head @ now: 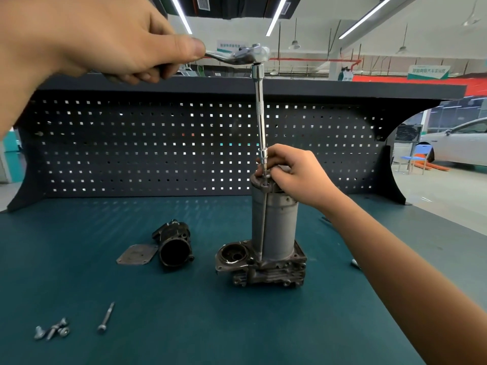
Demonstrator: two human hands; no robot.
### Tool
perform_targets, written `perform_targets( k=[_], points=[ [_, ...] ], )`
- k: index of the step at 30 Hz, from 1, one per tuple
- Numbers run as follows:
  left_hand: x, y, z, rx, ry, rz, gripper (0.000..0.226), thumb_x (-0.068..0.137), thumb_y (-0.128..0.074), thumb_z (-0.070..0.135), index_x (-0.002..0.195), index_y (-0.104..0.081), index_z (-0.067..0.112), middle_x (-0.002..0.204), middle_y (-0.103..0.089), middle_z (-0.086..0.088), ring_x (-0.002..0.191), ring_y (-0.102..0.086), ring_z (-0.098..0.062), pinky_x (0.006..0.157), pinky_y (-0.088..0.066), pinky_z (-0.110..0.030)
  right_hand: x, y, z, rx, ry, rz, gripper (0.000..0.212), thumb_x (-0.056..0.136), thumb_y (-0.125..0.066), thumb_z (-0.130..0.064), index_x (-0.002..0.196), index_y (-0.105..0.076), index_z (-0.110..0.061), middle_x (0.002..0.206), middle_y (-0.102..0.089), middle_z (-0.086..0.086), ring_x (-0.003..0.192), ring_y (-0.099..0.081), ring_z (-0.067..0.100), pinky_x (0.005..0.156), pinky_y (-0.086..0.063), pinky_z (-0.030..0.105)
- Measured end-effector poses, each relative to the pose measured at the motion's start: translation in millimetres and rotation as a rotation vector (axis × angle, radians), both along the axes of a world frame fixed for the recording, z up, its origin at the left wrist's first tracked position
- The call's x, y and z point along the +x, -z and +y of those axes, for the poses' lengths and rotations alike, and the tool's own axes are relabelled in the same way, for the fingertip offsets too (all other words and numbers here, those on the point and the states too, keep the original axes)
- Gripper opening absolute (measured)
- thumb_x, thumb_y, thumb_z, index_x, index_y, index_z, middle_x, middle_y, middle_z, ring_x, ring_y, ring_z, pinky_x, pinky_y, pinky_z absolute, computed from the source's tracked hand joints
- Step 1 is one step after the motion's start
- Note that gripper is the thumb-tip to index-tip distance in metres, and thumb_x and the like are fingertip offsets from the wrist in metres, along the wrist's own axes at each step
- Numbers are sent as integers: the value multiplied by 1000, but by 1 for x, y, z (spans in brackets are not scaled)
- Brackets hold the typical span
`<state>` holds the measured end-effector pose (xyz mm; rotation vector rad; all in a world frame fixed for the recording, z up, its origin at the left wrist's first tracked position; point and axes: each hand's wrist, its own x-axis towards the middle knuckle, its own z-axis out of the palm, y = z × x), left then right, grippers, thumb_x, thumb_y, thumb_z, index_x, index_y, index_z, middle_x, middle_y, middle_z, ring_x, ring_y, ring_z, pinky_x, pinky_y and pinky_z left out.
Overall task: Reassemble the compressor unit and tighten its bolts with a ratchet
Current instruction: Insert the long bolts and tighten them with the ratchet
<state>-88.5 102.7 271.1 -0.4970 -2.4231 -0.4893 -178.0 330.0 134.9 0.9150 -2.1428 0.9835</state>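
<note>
Far left of the compressor unit & nearer to us lie some short bolts, then one long bolt. They're small & hard & prob. roll easy, so pinch them by the head. Up high, left of the unit, the L hand is wrapped tight round the ratchet handle w/ thumb flat on top. Just left of the unit's foot sit a flat cover plate & a dark round part, touching. The unit stands upright on the bench, a metal can on a chunky base. It looks heavy & stiff, but it's tall, so a hard push could tip it. Best hold: the top cap or the base. A long thin bar runs from the ratchet straight down to the unit's top. The R hand rests on that top, fingers curled round the bar's low end. Room: bare mat left, right & in front of the unit; the pegboard stands close behind it.
</note>
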Motion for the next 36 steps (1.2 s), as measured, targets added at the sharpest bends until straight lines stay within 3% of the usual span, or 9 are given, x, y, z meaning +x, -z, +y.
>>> perform_targets(
  k=[3, 6, 11, 14, 21, 24, 26, 29, 36],
  points=[
    [-2, 1, -1, 20, -7, 2, 52, 90, -45, 49, 61, -48, 5, 30, -35, 5, 23, -28, -6, 27, -21, -12, 1, 9, 0, -27, 89, 185, 24, 88, -49, 4, 106, -62, -3, 91, -63, -2, 83, -57, 5, 74, -43, 12],
    [-5, 2, 2, 47, -9, -2, 51, 90, -46, 50, 61, -48, 7, 30, -35, 6, 24, -28, -5, 27, -21, -12, -1, 19, 1, 7, 279, 306, 25, 95, -47, -10, 115, -60, -1, 101, -66, 7, 94, -59, 23, 87, -33, 26],
    [-11, 2, 1, 67, -9, 5, 52, 89, -47, 50, 61, -48, 7, 29, -35, 7, 23, -28, -5, 27, -22, -14, 1, 32, 10, -51, 234, 245, 40, 95, -37, -21, 126, -54, -3, 103, -66, 3, 97, -51, 10, 90, -32, 22],
    [-15, 1, -1, 85, -1, 8, 51, 89, -48, 51, 61, -48, 7, 30, -36, 6, 23, -29, -5, 26, -22, -13, 2, 45, 16, -48, 179, 212, 36, 94, -38, -20, 119, -57, -3, 108, -59, 0, 103, -54, 16, 88, -37, 21],
    [-22, 5, -4, 111, -10, -11, 54, 88, -49, 54, 62, -50, 7, 31, -37, 6, 24, -29, -5, 29, -24, -13, 0, 49, 14, -53, 149, 261, 29, 93, -43, -10, 107, -64, 3, 114, -60, 12, 108, -52, 26, 94, -34, 20],
    [-22, 6, -5, 104, -21, -43, 55, 85, -48, 57, 63, -51, 7, 32, -38, 6, 25, -30, -5, 33, -25, -15, 2, 49, 19, 25, 117, 254, 37, 91, -47, -26, 111, -64, 0, 120, -56, 13, 112, -48, 22, 97, -32, 19],
    [-22, 6, -5, 105, -20, -49, 55, 85, -49, 57, 63, -51, 7, 32, -38, 6, 25, -30, -5, 30, -24, -15, 1, 49, 23, 107, 111, 264, 46, 84, -53, -35, 114, -62, -1, 125, -52, 14, 116, -47, 25, 99, -33, 27],
    [-21, 6, -5, 118, -19, -46, 53, 86, -49, 54, 63, -50, 7, 32, -37, 7, 24, -29, -5, 27, -23, -15, -2, 48, 26, 156, 111, 314, 45, 78, -67, -23, 115, -62, 0, 126, -50, 19, 116, -49, 35, 98, -37, 37],
    [-17, 7, -5, 137, -5, -40, 51, 89, -48, 52, 62, -49, 7, 32, -36, 7, 25, -29, -5, 33, -24, -15, -1, 51, 22, 89, 125, 397, 39, 74, -70, -16, 109, -65, 2, 127, -51, 21, 121, -47, 38, 100, -40, 49]
  ],
)
